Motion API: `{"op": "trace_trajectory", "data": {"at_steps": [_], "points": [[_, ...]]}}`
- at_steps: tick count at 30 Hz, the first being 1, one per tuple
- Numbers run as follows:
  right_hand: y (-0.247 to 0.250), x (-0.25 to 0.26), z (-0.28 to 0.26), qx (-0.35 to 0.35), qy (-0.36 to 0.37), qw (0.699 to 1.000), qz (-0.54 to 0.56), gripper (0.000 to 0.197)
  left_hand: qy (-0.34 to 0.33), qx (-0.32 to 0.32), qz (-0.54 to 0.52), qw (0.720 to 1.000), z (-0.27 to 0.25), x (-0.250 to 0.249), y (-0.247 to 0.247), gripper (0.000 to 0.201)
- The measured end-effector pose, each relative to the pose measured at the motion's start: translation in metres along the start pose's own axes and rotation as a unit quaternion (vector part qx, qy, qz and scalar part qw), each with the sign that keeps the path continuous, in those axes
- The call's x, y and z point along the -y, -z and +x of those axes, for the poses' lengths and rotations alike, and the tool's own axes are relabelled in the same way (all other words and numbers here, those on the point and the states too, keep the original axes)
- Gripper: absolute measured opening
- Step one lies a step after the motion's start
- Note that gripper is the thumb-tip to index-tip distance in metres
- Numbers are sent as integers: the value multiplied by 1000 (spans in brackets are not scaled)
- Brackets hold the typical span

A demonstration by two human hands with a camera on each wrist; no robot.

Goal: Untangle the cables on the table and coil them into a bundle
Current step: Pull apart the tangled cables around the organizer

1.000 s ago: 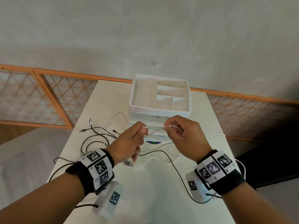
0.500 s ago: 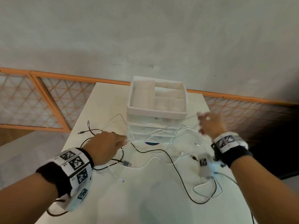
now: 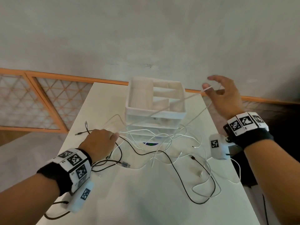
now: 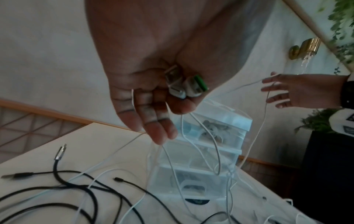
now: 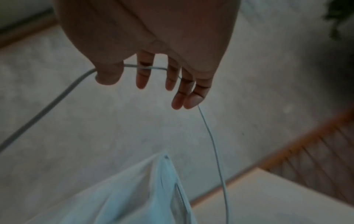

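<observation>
Left hand (image 4: 153, 84) gripping plugs (image 4: 184, 84), white cable (image 3: 186, 99) raised

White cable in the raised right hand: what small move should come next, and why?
Probably draw the right hand farther up and out. The white cable runs from it to the left hand, which holds the plugs, while loops still lie crossed with the black cable.

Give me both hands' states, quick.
Left hand: holds white cable plugs in curled fingers.
Right hand: open, white cable draped over spread fingers.
</observation>
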State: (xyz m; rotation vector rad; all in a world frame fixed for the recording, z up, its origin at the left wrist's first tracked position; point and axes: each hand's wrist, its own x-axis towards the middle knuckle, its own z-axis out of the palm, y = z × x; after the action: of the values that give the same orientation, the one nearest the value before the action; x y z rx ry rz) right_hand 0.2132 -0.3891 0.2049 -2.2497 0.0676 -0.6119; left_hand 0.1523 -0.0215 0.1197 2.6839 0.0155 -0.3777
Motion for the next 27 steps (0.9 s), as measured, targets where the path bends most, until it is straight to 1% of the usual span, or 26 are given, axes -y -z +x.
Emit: {"op": "trace_trajectory", "data": {"at_steps": [1,2,3,4,5,7,8,9,10,13,15,17,18,19,20,21,22,23,25,26,27], "points": [[5,11,4,-17,37,999,18,40,19,5,-52,998,1,-3,-1,41],[10,21,7,-29,56,997,35,50,30,2,-127,991,2,-4,-1,42],[11,23,9,-36,54,997,41,59,31,3,-185,982,5,-1,-2,42],[12,23,11,-41,36,998,27,66,47,-13,-239,970,8,1,-3,41],[11,20,13,-40,1,999,-8,71,59,-38,-264,962,12,3,-3,38],[6,11,14,-16,-85,993,-76,79,61,-71,-251,963,16,7,-5,35],[3,8,14,1,-107,990,-95,80,52,-83,-235,967,17,7,-7,35],[-1,8,14,14,-107,989,-101,78,40,-85,-219,971,17,4,-8,36],[-3,10,16,17,-93,991,-93,74,28,-76,-207,975,18,0,-11,38],[-2,23,22,7,-49,999,-13,62,2,-43,-218,975,19,-13,-21,43],[0,16,20,20,-52,998,7,53,-24,-32,-243,969,20,-18,-23,42],[-4,-12,6,62,-91,994,-26,46,-43,-36,-291,955,21,-18,-20,38],[-7,-34,-6,105,-120,985,-70,46,-46,-42,-320,945,21,-18,-16,35],[-11,-56,-22,171,-148,965,-133,52,-51,-47,-348,935,20,-18,-11,32],[-15,-75,-39,253,-173,931,-199,64,-60,-56,-358,930,20,-18,-5,29],[-17,-88,-55,319,-188,895,-249,76,-76,-74,-346,932,20,-18,1,27],[-19,-91,-67,352,-195,876,-266,83,-97,-92,-317,939,19,-19,6,26],[-19,-85,-75,352,-191,884,-243,84,-117,-99,-288,945,16,-22,10,26],[-23,-58,-83,283,-137,942,-116,82,-153,-75,-261,950,7,-36,15,27],[-27,-34,-87,262,-110,958,-26,81,-175,-55,-247,951,1,-47,15,28],[-31,-6,-91,271,-94,956,59,79,-201,-40,-230,951,-6,-59,15,29]]}}
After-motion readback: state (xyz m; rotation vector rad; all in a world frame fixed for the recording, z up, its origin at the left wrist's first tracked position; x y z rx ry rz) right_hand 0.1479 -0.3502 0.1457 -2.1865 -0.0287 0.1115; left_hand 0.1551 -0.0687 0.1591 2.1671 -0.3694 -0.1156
